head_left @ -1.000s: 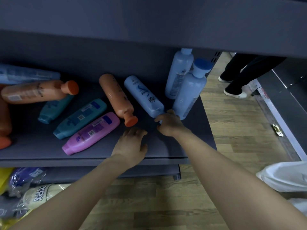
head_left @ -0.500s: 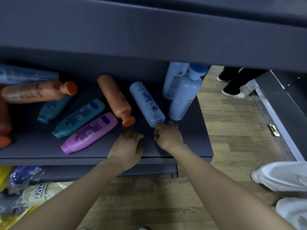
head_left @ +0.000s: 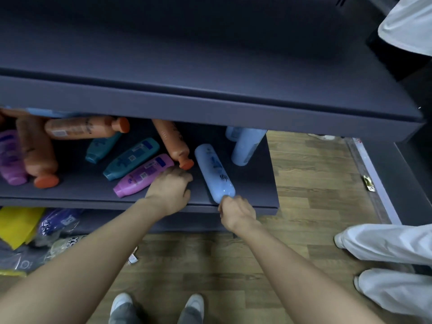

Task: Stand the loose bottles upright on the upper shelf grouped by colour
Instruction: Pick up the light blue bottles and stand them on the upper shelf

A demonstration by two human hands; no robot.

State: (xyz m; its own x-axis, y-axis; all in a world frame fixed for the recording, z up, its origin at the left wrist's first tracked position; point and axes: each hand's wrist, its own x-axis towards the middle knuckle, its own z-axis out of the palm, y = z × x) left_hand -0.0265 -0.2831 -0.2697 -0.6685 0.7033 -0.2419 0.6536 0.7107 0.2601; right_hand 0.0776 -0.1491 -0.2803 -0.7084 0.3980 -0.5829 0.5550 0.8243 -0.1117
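Note:
A light blue bottle (head_left: 214, 173) lies on the lower shelf (head_left: 257, 195), its cap end at the front edge, where my right hand (head_left: 236, 212) grips it. My left hand (head_left: 170, 188) rests on the shelf between a purple bottle (head_left: 145, 175) and an orange bottle (head_left: 174, 143), fingers loosely curled, holding nothing. Two teal bottles (head_left: 132, 159) (head_left: 100, 148) and further orange bottles (head_left: 84, 127) (head_left: 37, 153) lie to the left, and another purple one (head_left: 10, 157) at the far left. A light blue bottle (head_left: 245, 146) stands upright at the right. The upper shelf (head_left: 210, 108) overhangs them.
Another person's white trouser legs (head_left: 385, 244) stand at the right on the wooden floor (head_left: 304, 183). Yellow and purple packets (head_left: 21, 223) fill the bottom shelf at the left. My shoes (head_left: 121, 302) show at the bottom. A second grey unit (head_left: 402, 174) runs along the right.
My right hand has pulled the lying light blue bottle toward the shelf's front edge by its cap end. My head has moved back and up, so the upper shelf fills more of the view.

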